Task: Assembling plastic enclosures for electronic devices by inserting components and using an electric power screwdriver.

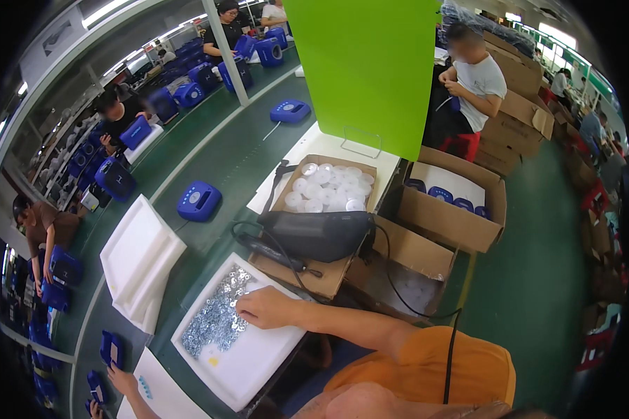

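The right hand (267, 308) is reaching over a white tray (258, 364), its fingers curling down, partly closed — I cannot tell if they are holding anything. Small shiny metal bits (215, 322) are lying in the tray, right by the fingertips and spreading past them. 1 black bag (318, 234) is resting nearby.
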### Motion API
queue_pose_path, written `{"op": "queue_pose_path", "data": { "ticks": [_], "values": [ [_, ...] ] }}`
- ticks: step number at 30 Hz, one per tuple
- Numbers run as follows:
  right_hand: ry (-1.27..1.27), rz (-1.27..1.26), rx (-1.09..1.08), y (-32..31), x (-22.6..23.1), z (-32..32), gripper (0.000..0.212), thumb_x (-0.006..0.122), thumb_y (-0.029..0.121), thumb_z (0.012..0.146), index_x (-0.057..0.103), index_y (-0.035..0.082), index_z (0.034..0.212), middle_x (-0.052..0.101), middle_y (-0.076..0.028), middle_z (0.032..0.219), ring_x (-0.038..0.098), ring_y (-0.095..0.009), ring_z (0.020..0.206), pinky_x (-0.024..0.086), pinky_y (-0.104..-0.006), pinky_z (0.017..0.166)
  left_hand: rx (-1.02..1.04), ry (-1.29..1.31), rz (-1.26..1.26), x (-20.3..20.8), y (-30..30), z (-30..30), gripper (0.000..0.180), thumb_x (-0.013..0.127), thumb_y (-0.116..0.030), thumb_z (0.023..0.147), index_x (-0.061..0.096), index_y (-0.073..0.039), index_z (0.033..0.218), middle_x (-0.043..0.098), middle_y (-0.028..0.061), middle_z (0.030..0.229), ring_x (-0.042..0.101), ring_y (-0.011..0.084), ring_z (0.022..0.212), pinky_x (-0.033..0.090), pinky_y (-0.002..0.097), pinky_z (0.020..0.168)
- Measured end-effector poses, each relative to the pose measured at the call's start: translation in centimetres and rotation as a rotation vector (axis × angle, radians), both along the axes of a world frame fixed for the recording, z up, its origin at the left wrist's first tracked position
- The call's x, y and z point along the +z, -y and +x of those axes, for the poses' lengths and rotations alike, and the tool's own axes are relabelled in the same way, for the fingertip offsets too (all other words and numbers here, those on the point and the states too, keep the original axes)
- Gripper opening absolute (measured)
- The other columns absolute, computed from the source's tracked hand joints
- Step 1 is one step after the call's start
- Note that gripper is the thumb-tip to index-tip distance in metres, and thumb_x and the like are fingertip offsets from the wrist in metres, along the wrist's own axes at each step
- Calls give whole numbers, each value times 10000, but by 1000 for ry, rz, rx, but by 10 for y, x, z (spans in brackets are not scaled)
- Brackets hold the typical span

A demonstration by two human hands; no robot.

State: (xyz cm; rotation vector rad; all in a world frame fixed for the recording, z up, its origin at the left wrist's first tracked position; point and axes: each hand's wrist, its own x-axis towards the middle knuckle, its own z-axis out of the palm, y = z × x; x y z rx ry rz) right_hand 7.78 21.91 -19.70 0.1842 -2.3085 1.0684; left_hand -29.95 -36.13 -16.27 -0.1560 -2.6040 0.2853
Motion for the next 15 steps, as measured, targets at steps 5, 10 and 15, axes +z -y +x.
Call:
{"op": "queue_pose_path", "data": {
  "ticks": [5, 10, 15],
  "values": [
    [-8, -3, -16, -2, -6, -2, 77, 741, 179, 1016, 733, 108, 987, 762, -98, 929, 762, -368, 895, 593, -505, 774, 39, 416, 9, -14, 0, -6, 628, 631, -24, 972, 587, 3, 1597, 692, 315, 1493, 663, 519, 1351, 530, 581, 1162],
    [14, 3, -4, 1, -5, -2, 92, 743, 183, 1011, 735, 97, 980, 759, -109, 921, 757, -375, 890, 592, -505, 778, 6, 197, 87, -36, -14, -5, 578, 586, -3, 968, 657, -6, 1542, 759, 319, 1379, 733, 541, 1232, 584, 591, 1083],
    [-34, -2, 26, 6, 2, -1, 103, 738, 184, 1007, 728, 89, 970, 753, -115, 913, 750, -383, 885, 586, -515, 776, -150, 262, 286, -30, 1, -6, 460, 536, 4, 962, 769, 29, 1358, 790, 326, 1321, 751, 518, 1241, 591, 581, 1075]
  ]
}}
